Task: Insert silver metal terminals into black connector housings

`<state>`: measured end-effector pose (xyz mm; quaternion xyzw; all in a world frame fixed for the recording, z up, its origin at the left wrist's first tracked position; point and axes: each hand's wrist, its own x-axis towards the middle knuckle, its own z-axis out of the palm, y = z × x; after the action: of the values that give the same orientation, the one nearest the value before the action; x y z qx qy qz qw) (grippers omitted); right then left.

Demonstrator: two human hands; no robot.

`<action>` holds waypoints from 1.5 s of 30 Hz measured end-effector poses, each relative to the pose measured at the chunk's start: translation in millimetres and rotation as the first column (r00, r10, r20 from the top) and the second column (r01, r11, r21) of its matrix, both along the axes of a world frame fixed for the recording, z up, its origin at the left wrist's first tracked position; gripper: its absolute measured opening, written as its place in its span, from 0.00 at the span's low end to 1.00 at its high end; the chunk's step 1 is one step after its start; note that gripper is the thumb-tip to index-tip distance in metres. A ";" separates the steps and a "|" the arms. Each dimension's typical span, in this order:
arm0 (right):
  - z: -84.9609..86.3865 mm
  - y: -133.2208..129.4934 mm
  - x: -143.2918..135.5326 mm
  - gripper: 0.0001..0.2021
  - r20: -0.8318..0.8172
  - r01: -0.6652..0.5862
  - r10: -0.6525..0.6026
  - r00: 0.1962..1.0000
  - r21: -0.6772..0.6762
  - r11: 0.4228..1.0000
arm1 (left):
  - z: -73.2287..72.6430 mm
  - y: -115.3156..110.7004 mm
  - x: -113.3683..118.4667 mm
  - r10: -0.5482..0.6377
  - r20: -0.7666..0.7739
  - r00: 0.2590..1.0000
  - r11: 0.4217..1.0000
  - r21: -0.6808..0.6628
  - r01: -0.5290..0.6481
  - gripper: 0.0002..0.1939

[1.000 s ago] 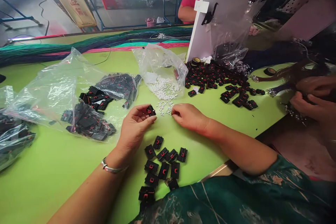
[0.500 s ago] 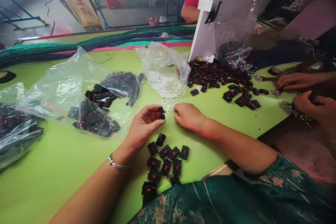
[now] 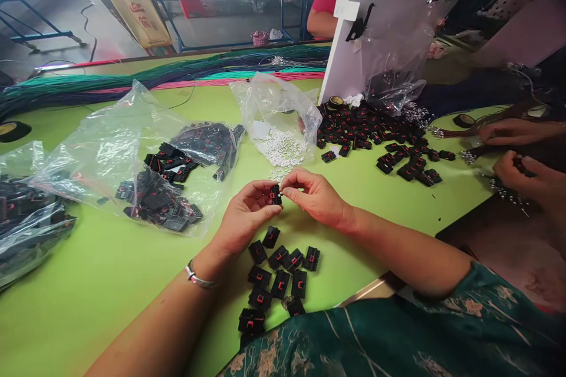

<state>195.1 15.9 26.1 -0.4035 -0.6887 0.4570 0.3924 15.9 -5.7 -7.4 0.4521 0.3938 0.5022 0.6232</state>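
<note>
Between the thumb and fingers of my left hand [image 3: 247, 206] is a black connector housing [image 3: 275, 194] with a red clip. My right hand [image 3: 316, 197] is pinched at the housing's right side, with a small white plug [image 3: 280, 194] showing by its fingertips. Just beyond my hands lie loose white plugs [image 3: 279, 173], spilling from a clear plastic bag [image 3: 276, 100] that holds many more. Several black housings with red clips [image 3: 280, 284] are spread on the green table [image 3: 345, 271] close to my body.
On the left, clear bags [image 3: 101, 153] hold more black housings. A heap of housings [image 3: 362, 129] lies at the back right beside a white upright panel [image 3: 380, 6]. Long wire bundles [image 3: 177, 73] run along the far edge. Another person's hands [image 3: 522, 171] work at the right.
My right hand has moved left from the loose white plugs to the connector housing, and its fingertips now meet it. My left hand has shifted slightly to the right, still holding the housing.
</note>
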 end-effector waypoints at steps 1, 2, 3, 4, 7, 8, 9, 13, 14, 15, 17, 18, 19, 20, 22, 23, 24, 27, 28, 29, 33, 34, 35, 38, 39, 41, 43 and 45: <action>-1.1 -0.2 -0.7 0.04 -0.007 -0.007 0.006 1.000 -0.012 1.000 | -0.4 -0.2 0.2 -0.006 0.004 1.000 1.000 -0.003 0.006 0.22; -1.9 -0.3 -1.1 0.04 -0.009 -0.014 0.014 1.000 -0.017 1.000 | -0.8 -0.4 0.5 -0.011 0.010 1.000 1.000 -0.005 0.011 0.22; -2.3 -0.5 -1.4 0.04 -0.004 -0.018 0.018 1.000 -0.018 1.000 | -1.0 -0.7 0.7 -0.015 0.018 1.000 1.000 -0.007 0.015 0.22; -2.2 -0.8 -1.6 0.04 0.004 -0.016 0.016 1.000 -0.017 1.000 | -1.2 -0.9 0.8 -0.018 0.027 0.999 1.000 -0.009 0.018 0.22; -0.2 -2.1 -1.7 0.04 0.031 0.008 -0.008 0.999 -0.020 1.000 | -0.9 -1.5 0.9 -0.015 0.033 0.999 1.000 -0.013 0.016 0.22; 0.6 -2.6 -1.6 0.04 0.036 0.017 -0.016 0.999 -0.018 1.000 | -0.5 -1.7 0.8 -0.012 0.028 1.000 1.000 -0.013 0.013 0.22; 1.3 -3.1 -1.6 0.04 0.041 0.021 -0.021 0.999 -0.011 1.000 | 0.0 -1.9 0.7 -0.010 0.020 1.000 1.000 -0.010 0.010 0.22; 1.5 -4.5 -2.6 0.03 0.070 0.028 -0.031 0.997 0.039 0.999 | 2.7 -2.7 0.9 -0.021 -0.010 1.000 1.000 0.012 0.021 0.22; 1.0 -4.8 -3.2 0.02 0.071 0.031 -0.034 0.997 0.039 0.999 | 3.5 -3.1 1.3 -0.023 -0.018 1.000 1.000 0.019 0.023 0.21; 0.5 -5.0 -3.8 0.01 0.063 0.039 -0.041 0.997 0.029 0.999 | 4.5 -3.6 1.8 -0.020 -0.027 0.999 0.999 0.027 0.021 0.21; -0.3 -5.4 -4.9 0.01 0.023 0.062 -0.062 0.998 -0.035 0.997 | 6.6 -5.3 2.9 0.003 -0.053 0.999 0.999 0.050 -0.001 0.21; -0.3 -5.3 -5.1 0.03 -0.011 0.070 -0.072 0.997 -0.098 0.993 | 7.8 -6.4 3.4 0.026 -0.075 0.997 0.997 0.070 -0.021 0.21; -0.2 -5.1 -5.0 0.06 -0.048 0.066 -0.076 0.996 -0.183 0.981 | 9.0 -7.7 3.7 0.051 -0.106 0.993 0.994 0.098 -0.041 0.20; 0.2 -4.7 -4.5 0.08 -0.086 0.044 -0.070 0.994 -0.278 0.960 | 10.2 -8.9 3.9 0.076 -0.145 0.987 0.989 0.135 -0.057 0.20; 0.9 -3.8 -2.9 0.12 -0.154 -0.032 -0.039 0.987 -0.429 0.903 | 12.1 -10.8 3.9 0.125 -0.219 0.968 0.973 0.220 -0.076 0.19; 1.1 -3.5 -1.9 0.13 -0.177 -0.063 -0.023 0.984 -0.463 0.884 | 12.7 -11.4 3.9 0.141 -0.246 0.959 0.963 0.258 -0.076 0.18; 1.0 -3.2 -1.1 0.13 -0.192 -0.084 -0.009 0.981 -0.473 0.877 | 13.0 -11.5 3.8 0.152 -0.264 0.953 0.956 0.284 -0.074 0.18; -1.2 -3.4 -0.1 0.13 -0.206 -0.108 0.016 0.978 -0.442 0.890 | 12.3 -10.4 4.3 0.150 -0.266 0.952 0.958 0.276 -0.074 0.18; -2.3 -3.6 -0.4 0.13 -0.209 -0.114 0.023 0.978 -0.437 0.892 | 11.8 -9.8 4.7 0.133 -0.259 0.957 0.967 0.244 -0.069 0.19; -3.4 -3.7 -0.7 0.13 -0.213 -0.120 0.028 0.977 -0.436 0.892 | 11.3 -9.2 5.2 0.114 -0.248 0.962 0.976 0.207 -0.062 0.19; -5.6 -3.6 -2.2 0.12 -0.233 -0.104 0.001 0.973 -0.432 0.896 | 11.3 -7.9 6.7 0.049 -0.195 0.980 0.996 0.084 -0.033 0.23; -5.7 -3.4 -2.3 0.12 -0.235 -0.098 -0.006 0.972 -0.431 0.897 | 11.8 -7.8 6.7 0.039 -0.175 0.984 0.997 0.070 -0.027 0.24; -5.9 -3.1 -2.3 0.12 -0.233 -0.093 -0.012 0.972 -0.431 0.897 | 12.5 -7.6 6.4 0.028 -0.153 0.988 0.998 0.061 -0.019 0.24; -7.0 -2.2 -1.9 0.11 -0.215 -0.076 -0.020 0.976 -0.431 0.899 | 14.5 -6.8 4.3 0.000 -0.128 0.992 0.999 0.039 0.005 0.24; -7.6 -1.9 -1.7 0.10 -0.208 -0.073 -0.020 0.978 -0.432 0.899 | 14.8 -6.3 3.4 -0.003 -0.137 0.991 1.000 0.027 0.006 0.23; -8.7 -1.5 -1.6 0.10 -0.201 -0.072 -0.019 0.979 -0.434 0.898 | 14.2 -5.0 1.9 0.000 -0.150 0.989 1.000 -0.001 0.000 0.20; -9.1 -1.5 -1.8 0.10 -0.207 -0.076 -0.017 0.978 -0.434 0.898 | 12.1 -3.6 0.9 0.013 -0.120 0.993 1.000 -0.017 -0.015 0.19; -9.1 -1.8 -2.1 0.10 -0.220 -0.078 -0.022 0.975 -0.438 0.896 | 9.9 -2.5 0.4 0.019 -0.078 0.997 0.999 -0.028 -0.021 0.19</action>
<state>193.0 14.1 17.0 -0.4193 -0.5244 0.6493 0.3571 16.3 -8.3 2.5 0.4582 0.4294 0.4849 0.6087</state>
